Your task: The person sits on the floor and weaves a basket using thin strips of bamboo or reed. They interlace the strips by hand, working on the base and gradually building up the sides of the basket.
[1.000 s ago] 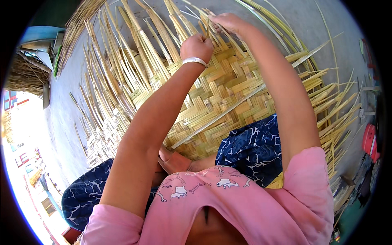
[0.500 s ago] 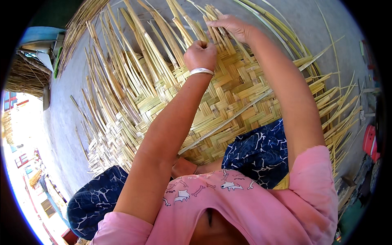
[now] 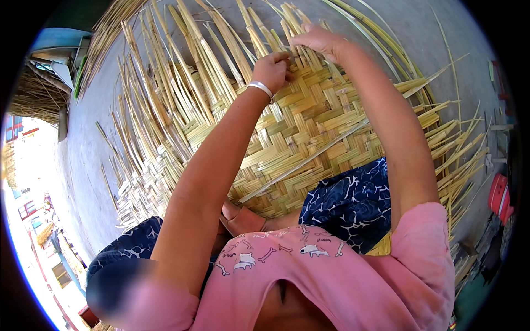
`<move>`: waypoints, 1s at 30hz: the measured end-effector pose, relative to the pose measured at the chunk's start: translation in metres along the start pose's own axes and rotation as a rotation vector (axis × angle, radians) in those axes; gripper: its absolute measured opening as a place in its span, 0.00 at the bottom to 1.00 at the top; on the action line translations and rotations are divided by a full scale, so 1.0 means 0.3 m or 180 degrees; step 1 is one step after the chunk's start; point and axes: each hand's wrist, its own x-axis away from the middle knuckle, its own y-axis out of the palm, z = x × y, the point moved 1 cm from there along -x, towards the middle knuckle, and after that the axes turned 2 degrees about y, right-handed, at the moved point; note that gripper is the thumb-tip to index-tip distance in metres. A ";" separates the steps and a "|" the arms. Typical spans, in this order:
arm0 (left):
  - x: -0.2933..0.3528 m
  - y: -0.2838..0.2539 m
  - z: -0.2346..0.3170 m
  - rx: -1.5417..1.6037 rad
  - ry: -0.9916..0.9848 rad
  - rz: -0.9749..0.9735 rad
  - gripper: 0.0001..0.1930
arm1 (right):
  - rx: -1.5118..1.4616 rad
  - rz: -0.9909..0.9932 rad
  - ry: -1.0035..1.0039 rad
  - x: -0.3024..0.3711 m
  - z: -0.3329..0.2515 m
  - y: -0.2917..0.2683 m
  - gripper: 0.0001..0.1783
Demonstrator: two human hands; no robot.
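A large mat (image 3: 317, 116) of flat yellow-green split-cane strips, woven in a zigzag pattern, spreads before me. Along its far edge, my left hand (image 3: 270, 73), with a silver bangle (image 3: 260, 87) at the wrist, has its fingers curled in at the weave. What they pinch is hidden. Just beyond and to the right, my right hand (image 3: 322, 42) grips upright cane strips (image 3: 301, 54) between thumb and fingers. Many unwoven strip ends (image 3: 163, 83) stick out past the mat's left and far sides.
Loose long green strips (image 3: 381, 36) curve over the grey floor (image 3: 436, 55) at the far right. A bundle of thin stalks (image 3: 113, 27) lies far left. A red-pink object (image 3: 499, 198) is at the right rim. My foot (image 3: 243, 220) rests against the mat's near edge.
My left hand has loosened from a tight fist and turned, its fingers now reaching rightward. My right hand has shifted slightly right and down, still at the strips.
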 end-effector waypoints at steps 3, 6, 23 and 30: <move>0.043 0.015 -0.061 0.0043 0.0297 0.0370 0.16 | 0.0972 0.0300 0.0099 -0.023 0.025 0.012 0.31; 0.053 0.035 -0.095 -0.0688 0.0655 0.0487 0.13 | 0.1888 0.0447 -0.0028 -0.043 0.074 0.016 0.30; 0.137 0.069 -0.096 -0.2354 0.1007 0.1440 0.37 | 0.2129 0.0797 0.0131 0.029 0.118 0.092 0.27; 0.103 0.089 -0.073 -0.2388 0.0296 0.1442 0.42 | 0.2207 0.0949 0.0178 0.056 0.088 0.109 0.23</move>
